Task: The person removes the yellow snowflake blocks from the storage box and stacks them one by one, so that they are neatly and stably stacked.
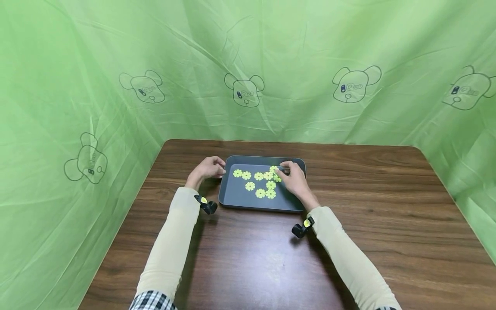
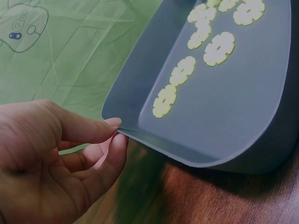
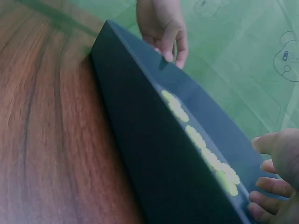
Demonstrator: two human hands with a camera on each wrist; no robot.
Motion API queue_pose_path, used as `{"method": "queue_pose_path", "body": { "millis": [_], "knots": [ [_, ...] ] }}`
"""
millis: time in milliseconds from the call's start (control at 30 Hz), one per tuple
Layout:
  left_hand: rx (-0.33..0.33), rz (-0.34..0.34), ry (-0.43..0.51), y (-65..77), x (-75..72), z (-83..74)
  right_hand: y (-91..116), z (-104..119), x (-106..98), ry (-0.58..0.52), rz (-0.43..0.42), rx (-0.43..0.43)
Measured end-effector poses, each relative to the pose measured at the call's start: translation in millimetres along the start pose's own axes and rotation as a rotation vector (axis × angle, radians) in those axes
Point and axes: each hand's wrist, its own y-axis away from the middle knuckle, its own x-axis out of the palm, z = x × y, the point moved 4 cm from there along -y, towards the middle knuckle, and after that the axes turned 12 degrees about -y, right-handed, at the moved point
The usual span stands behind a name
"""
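A dark grey rectangular tray lies on the table with several flat yellow-green interlocking flower discs spread on its floor. At its left wall, the left hand pinches the rim between thumb and fingers. Over the tray's right part is the right hand, its fingers loosely bent and spread. In the right wrist view no disc shows between the right hand's thumb and fingers. A cluster of discs lies right by its fingertips in the head view.
The brown wood-grain table extends around the tray. Green fabric printed with bear-head outlines hangs behind the table and at both sides. A small black camera is worn on each wrist.
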Motion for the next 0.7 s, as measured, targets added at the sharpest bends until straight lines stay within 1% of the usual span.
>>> {"method": "queue_pose_path", "body": {
  "millis": [100, 333, 433, 567, 700],
  "knots": [
    [0.006, 0.004, 0.003, -0.1, 0.1, -0.1, -0.2, -3.4, 2.6, 0.047, 0.005, 0.007],
    [0.013, 0.009, 0.0, -0.4, -0.3, -0.5, 0.0, -7.8, 4.9, 0.182, -0.014, 0.033],
    [0.01, 0.012, -0.006, -0.3, -0.8, -0.6, -0.1, -8.4, 5.9, 0.238, -0.005, 0.038],
    [0.002, 0.014, -0.012, -1.1, -1.4, 0.1, 0.0, -6.5, 7.1, 0.288, 0.021, 0.028],
    [-0.006, 0.012, -0.01, -1.4, -1.0, 0.7, 0.4, -4.1, 7.3, 0.313, 0.034, 0.023]
  ]
}}
